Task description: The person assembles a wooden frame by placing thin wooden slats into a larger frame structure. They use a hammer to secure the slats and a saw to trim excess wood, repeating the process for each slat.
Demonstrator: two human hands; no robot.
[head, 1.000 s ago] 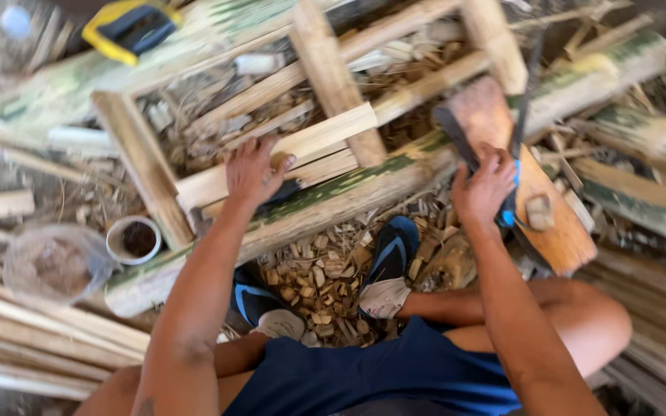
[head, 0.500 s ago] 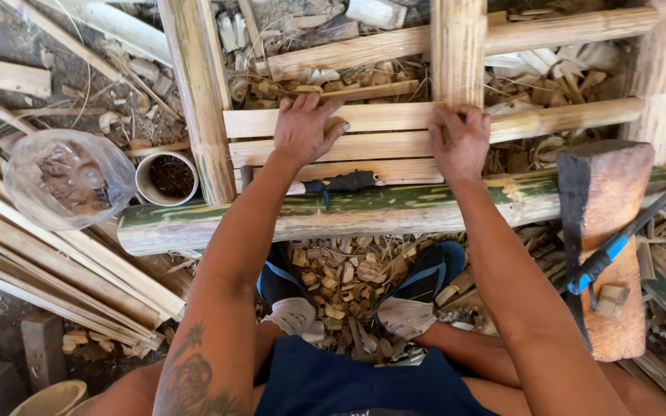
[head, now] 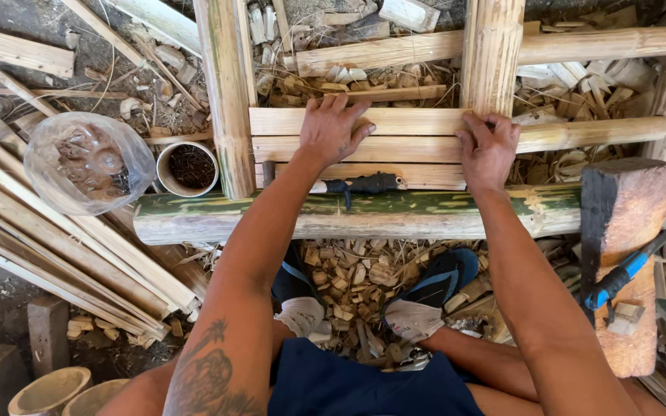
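My left hand (head: 333,129) lies flat, fingers spread, on pale split-bamboo slats (head: 414,135) set side by side in a bamboo frame. My right hand (head: 489,149) presses on the same slats where they meet an upright bamboo post (head: 492,54). Neither hand grips anything. A black-handled tool (head: 364,185) lies on the lowest slat, just below my left hand. A thick green bamboo pole (head: 333,214) runs across in front of my knees.
A small can of nails (head: 187,167) and a clear plastic bag (head: 88,163) sit at the left beside a bundle of bamboo strips (head: 63,246). A wooden block (head: 627,231) with a blue-handled tool (head: 618,279) stands at the right. Wood chips litter the ground.
A second ago my right hand was at the wooden block with the blue-handled tool; now it rests on the slats. The view has shifted so the frame sits square in front of me.
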